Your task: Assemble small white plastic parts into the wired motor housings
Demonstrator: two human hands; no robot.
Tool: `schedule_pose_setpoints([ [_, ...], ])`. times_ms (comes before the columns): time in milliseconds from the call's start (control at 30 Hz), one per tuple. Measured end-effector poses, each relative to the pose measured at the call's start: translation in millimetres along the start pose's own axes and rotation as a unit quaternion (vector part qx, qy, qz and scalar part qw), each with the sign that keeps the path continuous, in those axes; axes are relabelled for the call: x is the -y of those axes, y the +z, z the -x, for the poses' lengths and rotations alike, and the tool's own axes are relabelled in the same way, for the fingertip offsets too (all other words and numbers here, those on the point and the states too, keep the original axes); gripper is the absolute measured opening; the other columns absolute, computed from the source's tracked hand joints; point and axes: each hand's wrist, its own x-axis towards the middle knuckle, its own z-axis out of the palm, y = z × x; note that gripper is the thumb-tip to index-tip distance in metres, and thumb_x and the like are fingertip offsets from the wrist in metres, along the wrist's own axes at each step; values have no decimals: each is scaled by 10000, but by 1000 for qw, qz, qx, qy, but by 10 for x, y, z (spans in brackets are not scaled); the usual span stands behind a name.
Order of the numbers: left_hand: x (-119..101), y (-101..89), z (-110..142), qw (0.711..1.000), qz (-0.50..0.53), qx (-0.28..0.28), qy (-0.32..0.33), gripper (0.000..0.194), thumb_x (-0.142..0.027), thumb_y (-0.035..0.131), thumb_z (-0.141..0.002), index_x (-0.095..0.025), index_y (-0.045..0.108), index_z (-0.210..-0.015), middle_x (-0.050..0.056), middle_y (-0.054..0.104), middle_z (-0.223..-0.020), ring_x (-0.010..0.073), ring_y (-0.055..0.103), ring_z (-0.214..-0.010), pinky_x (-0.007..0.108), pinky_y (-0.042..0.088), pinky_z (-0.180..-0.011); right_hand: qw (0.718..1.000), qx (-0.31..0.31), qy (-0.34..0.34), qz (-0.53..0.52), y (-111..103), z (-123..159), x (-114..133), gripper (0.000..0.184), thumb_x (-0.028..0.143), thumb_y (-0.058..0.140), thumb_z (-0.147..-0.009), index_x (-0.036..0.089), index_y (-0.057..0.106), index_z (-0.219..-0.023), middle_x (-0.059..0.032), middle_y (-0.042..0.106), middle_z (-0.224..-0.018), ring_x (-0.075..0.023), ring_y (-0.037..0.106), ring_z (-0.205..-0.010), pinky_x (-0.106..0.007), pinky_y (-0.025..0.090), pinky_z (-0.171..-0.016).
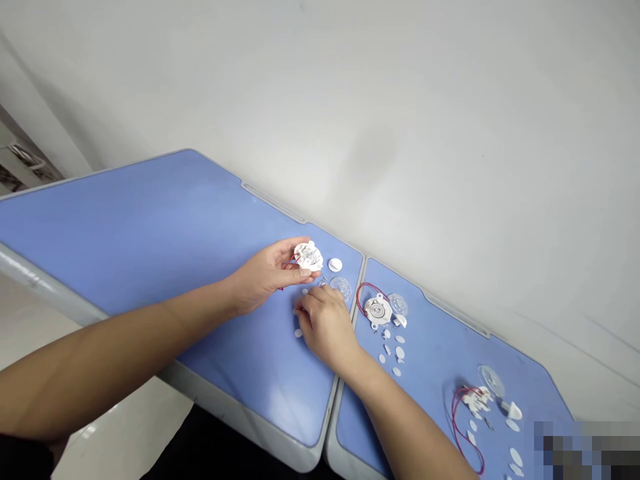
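Observation:
My left hand (273, 277) is closed around a round white plastic housing (309, 256), raised over the blue table. Red wires (290, 261) run from the housing along my fingers. My right hand (324, 319) rests low at the tabletop with its fingers bent together among small white parts; whatever they may pinch is hidden. A white disc (299, 333) lies just left of it. Behind it are a clear plastic disc (341, 287) and a white round cap (335, 265).
Two blue tables (150, 220) meet at a seam beside my right hand. On the right table lie another white housing (377, 311) with red wire, a clear disc (399, 305), several small white pieces, and a further set of parts (477, 399). A pale wall (450, 133) stands behind.

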Motion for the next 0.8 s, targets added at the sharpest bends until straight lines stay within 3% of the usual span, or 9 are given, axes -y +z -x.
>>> schedule_pose_setpoints([
  [133,34,-24,-16,1000,3,8,9,621,-138,783,-685,-203,542,-1254,63,644,-1157,168,649,-990,334,468,-962,1000,-10,-1,-28,-14,1,-31,133,78,604,-784,185,683,-790,-58,664,-803,-220,560,-805,-359,390,-737],
  [233,41,-39,-24,999,-14,23,19,596,-168,781,-698,-211,549,-1246,55,642,-1154,167,640,-1004,326,460,-959,996,-38,-1,-76,-181,28,-90,130,94,617,-790,205,685,-802,-36,658,-781,-204,560,-776,-348,405,-734],
  [367,49,-26,-15,998,-30,45,12,615,-173,767,-716,-213,516,-1276,60,641,-1144,180,628,-1040,312,467,-932,975,-153,34,-155,-491,63,-100,132,134,576,-832,212,658,-764,-11,618,-700,-178,543,-710,-337,420,-702],
  [467,74,9,8,998,-34,43,6,659,-136,775,-691,-190,500,-1288,82,638,-1165,190,616,-1067,300,474,-916,962,-212,38,-166,-597,56,-41,66,201,612,-838,229,672,-837,-13,620,-740,-180,555,-736,-352,432,-728],
  [667,159,46,55,995,-37,92,5,646,-115,759,-697,-201,517,-1290,96,668,-1132,203,646,-1021,297,507,-836,971,-192,42,-133,-528,23,-3,83,233,657,-811,233,673,-892,-26,638,-801,-201,569,-782,-385,431,-774],
  [800,215,27,57,995,-32,96,3,654,-95,745,-704,-214,510,-1302,95,668,-1139,189,656,-993,279,515,-816,976,-178,40,-122,-518,32,-37,60,237,662,-811,226,673,-868,-30,642,-793,-203,559,-775,-383,420,-765],
])
